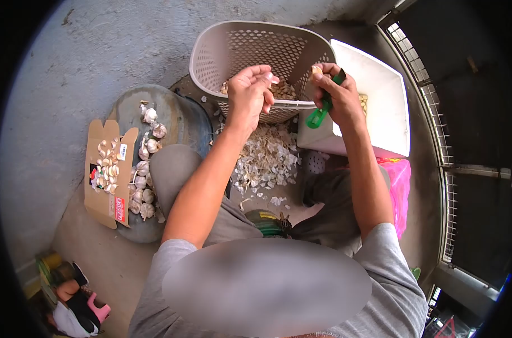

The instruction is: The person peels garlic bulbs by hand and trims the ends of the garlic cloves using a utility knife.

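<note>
My left hand [246, 100] is raised over the near rim of a taupe plastic basket [233, 29], its fingers curled and pinched. A tiny whitish bit shows at the fingertips, too small to name. Level with it, my right hand [345, 101] grips a green-handled cutter knife [316, 117] against the palm. Between that hand's thumb and index finger is a garlic clove [316, 71]. Loose cloves [284, 90] lie in the bottom of the basket, partly hidden by its rim and my left hand.
White garlic skins [264, 160] litter the floor below the basket. A white foam box [388, 107] holding pale cloves stands right, above a pink bag [399, 188]. At left, garlic bulbs [143, 180] lie beside my leg and a cardboard piece [95, 200] carries cloves.
</note>
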Available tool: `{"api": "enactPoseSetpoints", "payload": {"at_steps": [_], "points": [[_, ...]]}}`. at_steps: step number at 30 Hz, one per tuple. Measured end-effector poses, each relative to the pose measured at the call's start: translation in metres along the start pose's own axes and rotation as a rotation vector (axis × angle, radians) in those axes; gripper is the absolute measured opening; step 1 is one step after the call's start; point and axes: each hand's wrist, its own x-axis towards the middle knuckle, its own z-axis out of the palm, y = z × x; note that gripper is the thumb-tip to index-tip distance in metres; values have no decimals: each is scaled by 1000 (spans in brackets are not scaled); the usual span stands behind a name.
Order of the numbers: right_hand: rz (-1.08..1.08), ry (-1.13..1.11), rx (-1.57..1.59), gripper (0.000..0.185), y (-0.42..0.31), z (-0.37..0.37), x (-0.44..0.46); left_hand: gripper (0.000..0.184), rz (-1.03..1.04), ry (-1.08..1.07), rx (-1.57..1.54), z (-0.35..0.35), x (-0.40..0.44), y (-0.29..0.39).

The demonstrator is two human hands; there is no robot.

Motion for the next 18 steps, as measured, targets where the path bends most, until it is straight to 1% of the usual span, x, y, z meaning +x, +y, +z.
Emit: {"api": "enactPoseSetpoints", "payload": {"at_steps": [3, 4, 6, 7, 9, 10, 13, 14, 17, 18], "points": [[11, -14, -38, 19, 2, 4, 7, 22, -72, -45, -129, 0, 14, -5], [19, -29, -66, 19, 2, 7, 7, 21, -62, -50, -142, 1, 15, -7], [0, -76, -155, 18, 0, 12, 5, 25, -52, -87, -102, 1, 12, -5], [34, -126, -247, 17, -4, 12, 2, 28, -49, -104, -82, 2, 9, -4], [109, -228, -429, 16, -12, 13, -6, 35, 56, -59, -13, 2, 14, -7], [125, -260, -445, 16, -13, 13, -9, 39, 113, -36, 22, 2, 17, -7], [134, -243, -448, 17, -9, 14, -13, 50, 158, 53, 127, -3, 25, -6], [108, -240, -357, 18, -3, 12, -11, 46, 157, 31, 177, -5, 27, -7], [83, -179, -339, 19, 0, 14, -11, 43, -33, -199, 198, 5, 11, 15], [65, -172, -353, 22, 2, 13, -10, 40, 3, -236, 276, 10, 3, 13]]}}
